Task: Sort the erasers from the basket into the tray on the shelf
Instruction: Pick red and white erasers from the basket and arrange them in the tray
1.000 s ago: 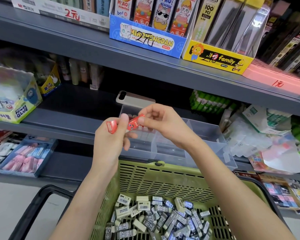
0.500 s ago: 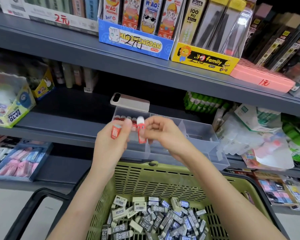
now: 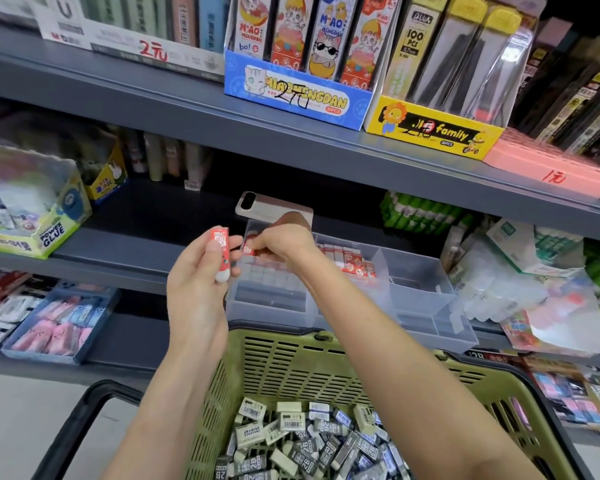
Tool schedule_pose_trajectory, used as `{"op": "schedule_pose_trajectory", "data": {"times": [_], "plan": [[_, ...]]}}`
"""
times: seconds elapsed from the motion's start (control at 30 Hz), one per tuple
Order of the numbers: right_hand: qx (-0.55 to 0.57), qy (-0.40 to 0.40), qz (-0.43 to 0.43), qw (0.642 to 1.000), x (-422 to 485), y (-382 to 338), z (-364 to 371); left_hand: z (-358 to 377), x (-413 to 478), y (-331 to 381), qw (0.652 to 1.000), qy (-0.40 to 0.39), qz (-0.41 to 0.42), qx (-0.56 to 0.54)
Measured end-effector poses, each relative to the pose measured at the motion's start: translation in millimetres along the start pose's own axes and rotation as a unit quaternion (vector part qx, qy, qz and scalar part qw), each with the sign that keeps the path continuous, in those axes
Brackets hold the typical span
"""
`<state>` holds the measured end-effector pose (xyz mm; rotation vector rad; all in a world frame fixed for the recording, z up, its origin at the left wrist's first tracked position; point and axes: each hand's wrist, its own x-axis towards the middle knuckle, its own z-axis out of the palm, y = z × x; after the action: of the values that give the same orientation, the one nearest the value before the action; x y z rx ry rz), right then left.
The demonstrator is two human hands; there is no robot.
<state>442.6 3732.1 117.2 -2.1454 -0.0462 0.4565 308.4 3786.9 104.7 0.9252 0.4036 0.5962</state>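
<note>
A green basket (image 3: 291, 362) at the bottom holds several black, white and blue erasers (image 3: 305, 441). A clear divided tray (image 3: 420, 306) stands on the middle shelf just beyond it, with rows of red-and-white erasers (image 3: 350, 259) in its rear compartments. My left hand (image 3: 201, 271) holds a red-sleeved eraser (image 3: 221, 251) upright in front of the tray's left end. My right hand (image 3: 284, 242) reaches over the tray's back-left compartment, pinching another red eraser (image 3: 248, 250) down into the row.
A phone (image 3: 274, 206) lies behind the tray. Glue boxes (image 3: 25, 216) sit on the left, plastic-wrapped packs (image 3: 534, 282) on the right. A blue tray of pink erasers (image 3: 59, 323) rests on the lower shelf. The upper shelf carries display boxes (image 3: 298, 95). The basket's black handle (image 3: 84, 410) hangs left.
My right hand has moved forward and down from in front of my chest into the tray's back-left compartment with its red eraser. My left hand has stayed close by, turning its eraser upright.
</note>
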Motion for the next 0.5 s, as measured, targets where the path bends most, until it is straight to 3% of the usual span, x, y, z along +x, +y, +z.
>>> {"op": "schedule_pose_trajectory", "data": {"times": [0.2,0.27,0.37,0.43,0.5], "plan": [[-0.246,0.022,-0.089,0.965,-11.7,0.9,-6.8,-2.9,-1.5,-1.6,0.995,0.006,0.054,0.079],[-0.143,0.032,-0.167,0.975,-26.8,4.8,-10.9,-3.7,-1.0,-3.4,0.993,0.004,0.066,0.099],[0.051,-0.079,-0.229,0.969,-54.8,5.5,-21.3,-5.2,1.4,-6.1,0.991,0.008,0.062,0.119],[0.063,-0.125,-0.271,0.952,-65.0,7.4,-31.1,-4.9,2.2,-6.7,0.99,0.007,0.062,0.127],[0.027,-0.117,-0.294,0.948,-70.8,7.7,-40.5,-4.4,2.7,-6.6,0.989,0.012,0.065,0.131]]}}
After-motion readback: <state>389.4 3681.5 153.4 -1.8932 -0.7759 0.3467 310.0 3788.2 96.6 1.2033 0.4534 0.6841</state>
